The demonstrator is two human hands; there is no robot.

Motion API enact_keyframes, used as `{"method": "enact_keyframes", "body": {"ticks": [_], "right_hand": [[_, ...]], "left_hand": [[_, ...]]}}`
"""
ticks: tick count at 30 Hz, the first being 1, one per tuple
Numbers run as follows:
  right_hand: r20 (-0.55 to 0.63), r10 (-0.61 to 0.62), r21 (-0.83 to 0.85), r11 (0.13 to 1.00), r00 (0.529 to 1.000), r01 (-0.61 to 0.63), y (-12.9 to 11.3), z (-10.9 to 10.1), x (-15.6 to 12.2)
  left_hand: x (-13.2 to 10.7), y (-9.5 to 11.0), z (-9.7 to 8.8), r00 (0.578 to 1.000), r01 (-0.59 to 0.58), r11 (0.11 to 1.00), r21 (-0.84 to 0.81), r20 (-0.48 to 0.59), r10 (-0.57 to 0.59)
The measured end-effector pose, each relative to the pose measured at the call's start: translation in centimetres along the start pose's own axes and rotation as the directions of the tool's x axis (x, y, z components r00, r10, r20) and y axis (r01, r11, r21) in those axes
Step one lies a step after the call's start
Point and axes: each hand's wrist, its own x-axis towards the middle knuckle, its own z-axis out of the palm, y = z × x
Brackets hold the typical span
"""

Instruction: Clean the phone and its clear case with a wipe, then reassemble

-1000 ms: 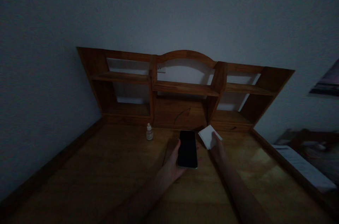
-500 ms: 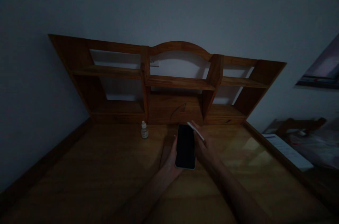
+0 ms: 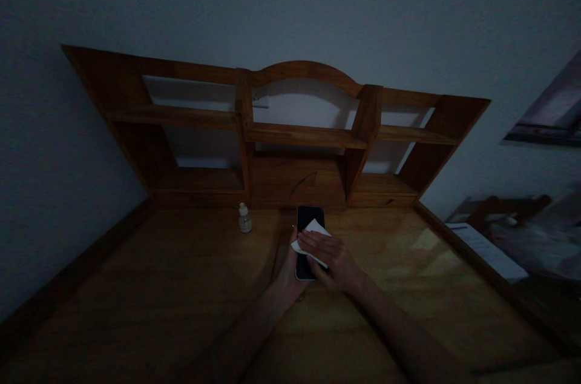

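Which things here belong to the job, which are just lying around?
In use:
smartphone, held in left hand
white wipe, pressed on the screen by right hand

Lying about:
small bottle, untouched on the desk
wooden desk hutch
sheet of paper, off to the right

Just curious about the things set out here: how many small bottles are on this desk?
1: a small bottle stands upright on the wooden desk, at the foot of the shelf unit, left of the phone. Dim light could hide another.

phone point(image 3: 310, 218) face glossy black glass, tissue point(image 3: 313, 227) matt white paper, desk point(image 3: 181, 263) and shelves point(image 3: 295, 184) smooth varnished wood.
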Motion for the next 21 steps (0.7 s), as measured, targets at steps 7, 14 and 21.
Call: {"method": "enact_keyframes", "body": {"ticks": [7,14,21], "right_hand": [[-0.171,0.208,-0.151,0.960,0.963,-0.234,2.4,-0.8,-0.2],[-0.118,0.339,-0.238,0.903,0.933,-0.358,1.2,-1.5,1.4],[0.054,0.212,-0.239,0.952,0.976,-0.194,-0.6,-0.8,1.8]], "left_hand": [[-0.7,0.4,0.6,0.992,0.111,0.994,-0.016,0.054,-0.110],[-0.8,-0.4,1.2,0.981,0.191,0.978,0.087,0.027,-0.194],[-0.5,0.4,0.8,0.996,0.083,0.996,0.011,0.010,-0.083]]}}
